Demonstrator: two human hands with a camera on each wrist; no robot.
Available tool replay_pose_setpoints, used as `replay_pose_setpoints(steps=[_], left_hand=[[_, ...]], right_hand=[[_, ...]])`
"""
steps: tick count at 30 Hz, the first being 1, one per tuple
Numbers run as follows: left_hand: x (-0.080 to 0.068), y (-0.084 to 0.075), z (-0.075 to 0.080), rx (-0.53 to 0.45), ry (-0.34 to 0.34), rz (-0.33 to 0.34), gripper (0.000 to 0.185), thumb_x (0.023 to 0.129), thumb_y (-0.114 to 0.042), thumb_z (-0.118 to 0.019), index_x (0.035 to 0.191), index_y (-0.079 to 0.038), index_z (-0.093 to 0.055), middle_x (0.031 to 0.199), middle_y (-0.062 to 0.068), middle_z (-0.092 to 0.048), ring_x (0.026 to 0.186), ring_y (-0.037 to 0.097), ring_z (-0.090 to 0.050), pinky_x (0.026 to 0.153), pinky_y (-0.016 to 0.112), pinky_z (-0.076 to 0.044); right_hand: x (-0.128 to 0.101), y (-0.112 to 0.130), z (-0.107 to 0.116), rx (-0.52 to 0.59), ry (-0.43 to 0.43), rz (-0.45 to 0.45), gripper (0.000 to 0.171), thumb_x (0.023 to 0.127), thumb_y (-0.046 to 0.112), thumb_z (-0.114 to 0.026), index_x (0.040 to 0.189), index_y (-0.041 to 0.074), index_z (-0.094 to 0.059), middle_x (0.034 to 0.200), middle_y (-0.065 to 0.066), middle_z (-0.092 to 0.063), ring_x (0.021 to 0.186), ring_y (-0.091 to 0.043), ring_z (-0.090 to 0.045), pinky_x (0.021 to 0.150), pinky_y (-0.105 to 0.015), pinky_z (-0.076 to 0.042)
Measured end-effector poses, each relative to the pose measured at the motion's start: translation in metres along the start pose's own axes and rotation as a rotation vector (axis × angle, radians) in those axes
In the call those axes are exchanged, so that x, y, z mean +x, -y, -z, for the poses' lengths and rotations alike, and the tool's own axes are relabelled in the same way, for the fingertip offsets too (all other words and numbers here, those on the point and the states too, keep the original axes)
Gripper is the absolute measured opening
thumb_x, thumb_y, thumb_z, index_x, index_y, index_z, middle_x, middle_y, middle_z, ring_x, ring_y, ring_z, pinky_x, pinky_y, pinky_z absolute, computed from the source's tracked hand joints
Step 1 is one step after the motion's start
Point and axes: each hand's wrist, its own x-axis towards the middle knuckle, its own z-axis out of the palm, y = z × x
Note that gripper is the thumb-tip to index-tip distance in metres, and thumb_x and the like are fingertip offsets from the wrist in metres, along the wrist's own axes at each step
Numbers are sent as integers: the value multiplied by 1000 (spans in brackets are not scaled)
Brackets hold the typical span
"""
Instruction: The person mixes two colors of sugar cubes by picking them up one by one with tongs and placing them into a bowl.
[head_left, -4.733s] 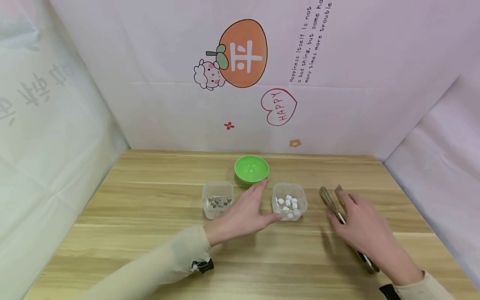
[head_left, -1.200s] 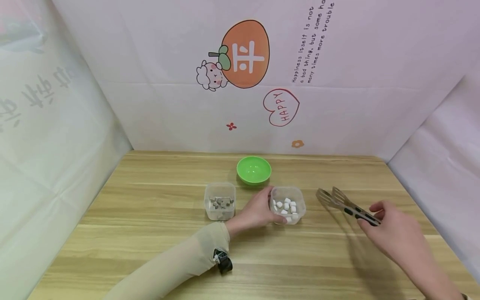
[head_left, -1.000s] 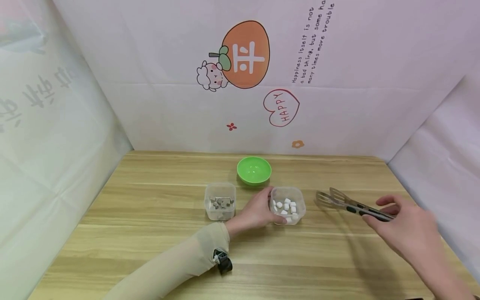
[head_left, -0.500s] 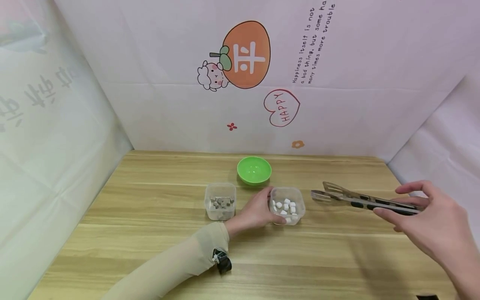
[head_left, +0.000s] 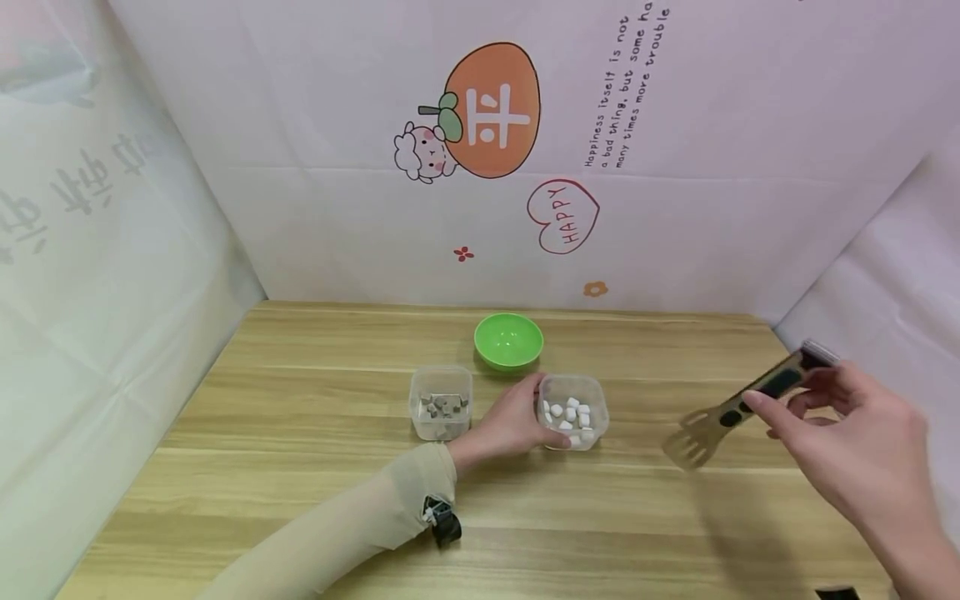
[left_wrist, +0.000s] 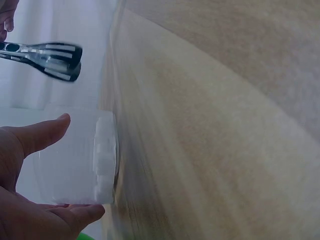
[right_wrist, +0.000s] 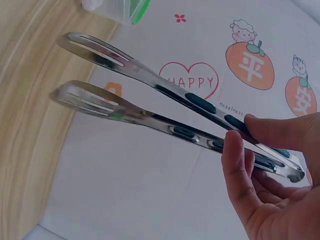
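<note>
Wooden surface (head_left: 300, 467) is carrying everything, w/ tubs in the middle. Left hand (head_left: 513, 421) is resting at centre, thumb and fingers curling round the left wall of the clear tub of white cubes (head_left: 574, 410), bracing it; a second clear tub w/ grey bits (head_left: 440, 403) is sitting just left of that hand, green bowl (head_left: 507, 339) just beyond, farther back. Right hand (head_left: 855, 442) is hovering well off to the right, its grip pinching the handle end of the metal tongs (head_left: 738, 407), which are raised off the surface. Tongs' long axis is running far-right to near-left, blades (right_wrist: 90, 75) parted and empty, tips pointing down-left, so the white-cube tub is lying left of the tips, approx. level w/ them. Left hand is far nearer the tub; right is the one w/ the tool.
</note>
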Motion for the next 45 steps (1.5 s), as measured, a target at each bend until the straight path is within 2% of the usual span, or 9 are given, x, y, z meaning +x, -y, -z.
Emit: replay_pose_setpoints(steps=[7, 11, 16, 19, 26, 33, 36, 40, 45], left_hand=[[0, 0, 0, 1, -2, 17, 104, 68, -20, -101, 154, -2, -45, 141, 14, -63, 125, 26, -61, 114, 43, -48], [0, 0, 1, 4, -1, 19, 104, 68, -19, -101, 154, -2, -45, 143, 14, -62, 126, 27, -61, 115, 43, -48], [0, 0, 2, 8, -1, 21, 105, 68, -19, -101, 155, -3, -44, 144, 13, -62, 127, 26, -61, 115, 43, -47], [0, 1, 2, 10, -2, 25, 105, 68, -20, -101, 155, -3, -44, 144, 13, -62, 127, 27, -60, 115, 44, -47], [0, 1, 3, 13, -2, 25, 104, 69, -20, -101, 155, -3, -45, 144, 14, -62, 127, 27, -60, 115, 43, -47], [-1, 0, 3, 4, 1, 26, 103, 69, -18, -101, 154, -3, -45, 144, 14, -61, 128, 27, -60, 116, 43, -47], [-1, 0, 3, 6, 1, 23, 103, 69, -18, -101, 154, -2, -44, 144, 14, -61, 129, 28, -60, 116, 43, -47], [-1, 0, 3, 10, 4, 16, 103, 69, -18, -100, 154, -2, -45, 144, 14, -61, 128, 28, -60, 115, 43, -47], [-1, 1, 3, 17, 11, 5, 103, 68, -18, -101, 153, -3, -45, 140, 13, -63, 124, 25, -61, 113, 42, -49]], right_hand=[[-1, -2, -9, 59, 125, 112, 40, 101, 13, -73, 125, -5, -46, 115, -22, -59, 68, 12, -64, 51, -17, -58], [-2, -4, -11, 92, 188, 125, 41, 107, 13, -63, 133, -4, -36, 132, -30, -48, 71, 9, -66, 54, -16, -58], [-3, -2, -16, 196, 147, 199, 35, 108, 6, -58, 136, 12, -38, 133, 0, -56, 83, 11, -67, 56, -21, -62], [-3, 0, -19, 251, 102, 252, 42, 108, 3, -56, 140, 23, -38, 124, 18, -62, 90, 11, -67, 55, -22, -62], [-3, 7, -24, 349, 75, 298, 56, 104, -10, -53, 148, 19, -33, 117, -4, -60, 90, -1, -72, 61, -25, -65], [-3, 4, -23, 251, 84, 265, 103, 72, -23, -85, 151, 20, -35, 116, 7, -59, 75, 2, -70, 60, -14, -60], [-3, 3, -22, 213, 70, 251, 96, 68, -20, -89, 146, 15, -45, 114, 11, -61, 73, 4, -69, 58, -11, -57], [-3, 3, -21, 190, 82, 216, 74, 73, -10, -92, 135, 13, -59, 112, 17, -66, 74, 4, -69, 55, -12, -53], [-2, 6, -21, 239, 98, 232, 60, 76, -11, -90, 125, 6, -61, 108, 13, -72, 81, 1, -70, 66, -13, -60]])
